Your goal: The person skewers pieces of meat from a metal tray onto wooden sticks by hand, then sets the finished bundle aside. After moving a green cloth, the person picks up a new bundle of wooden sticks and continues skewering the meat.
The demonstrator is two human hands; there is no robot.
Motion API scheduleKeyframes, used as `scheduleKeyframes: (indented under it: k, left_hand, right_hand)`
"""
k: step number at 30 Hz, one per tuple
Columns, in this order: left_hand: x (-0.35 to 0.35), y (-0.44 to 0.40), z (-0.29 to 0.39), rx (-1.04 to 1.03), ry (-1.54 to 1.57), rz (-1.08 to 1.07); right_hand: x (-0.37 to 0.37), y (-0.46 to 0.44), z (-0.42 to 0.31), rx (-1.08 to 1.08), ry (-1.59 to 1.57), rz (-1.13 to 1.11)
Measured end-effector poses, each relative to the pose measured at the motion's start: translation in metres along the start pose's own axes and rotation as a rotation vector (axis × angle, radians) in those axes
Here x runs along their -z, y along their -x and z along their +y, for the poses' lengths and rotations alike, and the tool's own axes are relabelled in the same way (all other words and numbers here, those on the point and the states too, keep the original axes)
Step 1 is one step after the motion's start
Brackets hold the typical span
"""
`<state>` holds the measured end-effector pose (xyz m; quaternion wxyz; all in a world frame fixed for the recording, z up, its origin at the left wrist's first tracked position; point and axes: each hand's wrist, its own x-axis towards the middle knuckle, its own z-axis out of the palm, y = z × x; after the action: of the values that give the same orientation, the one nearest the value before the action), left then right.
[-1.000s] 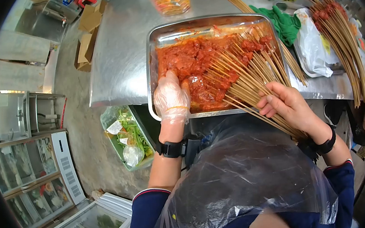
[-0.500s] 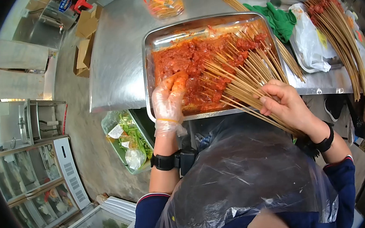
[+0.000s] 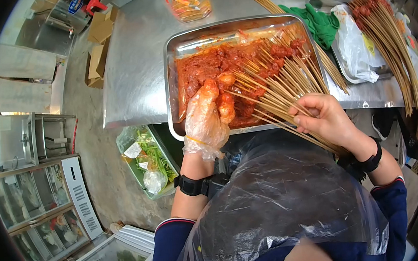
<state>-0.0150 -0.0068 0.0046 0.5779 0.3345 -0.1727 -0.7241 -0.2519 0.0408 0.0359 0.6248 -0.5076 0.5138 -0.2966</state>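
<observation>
My left hand (image 3: 204, 112), in a clear plastic glove smeared with red sauce, is in the front of a metal tray (image 3: 169, 74). Its fingers are curled on what looks like a piece of the red marinated meat (image 3: 202, 63), beside the tip of a skewer. My bare right hand (image 3: 324, 119) pinches a bamboo skewer (image 3: 261, 100) between thumb and fingers over the tray's front right edge. More bamboo skewers (image 3: 306, 73), some with meat threaded at their tips, fan across the tray's right side. The glove partly hides the meat in my left hand.
A clear tub (image 3: 188, 6) of orange-red strips stands behind the tray. To the right are a green glove (image 3: 319, 21), a plastic bag (image 3: 357, 51) and a bundle of loaded skewers (image 3: 384, 38). A green crate (image 3: 164, 140) of vegetables is below the table.
My left hand has moved right through the tray toward the skewer tips, and its fingers have turned and curled. My right hand stays nearly in place, still pinching.
</observation>
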Motion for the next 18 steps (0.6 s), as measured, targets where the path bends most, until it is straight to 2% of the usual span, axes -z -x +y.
scheduleKeyframes:
  k: [8,11,13,18]
  left_hand:
    - [-0.003,0.004,-0.005,-0.088,-0.161,-0.092]
    - [-0.002,0.004,-0.010,-0.073,-0.110,-0.058]
    - [0.007,0.001,-0.016,0.020,0.137,-0.129]
    - [0.003,0.003,-0.020,0.074,0.179,-0.117]
  right_hand:
    - [-0.001,0.000,0.002,-0.028,-0.021,0.027]
    - [-0.001,0.001,0.002,-0.039,-0.038,0.037]
    - [-0.002,0.001,0.003,-0.036,-0.042,0.046]
    - [-0.001,0.000,0.006,-0.029,-0.049,0.058]
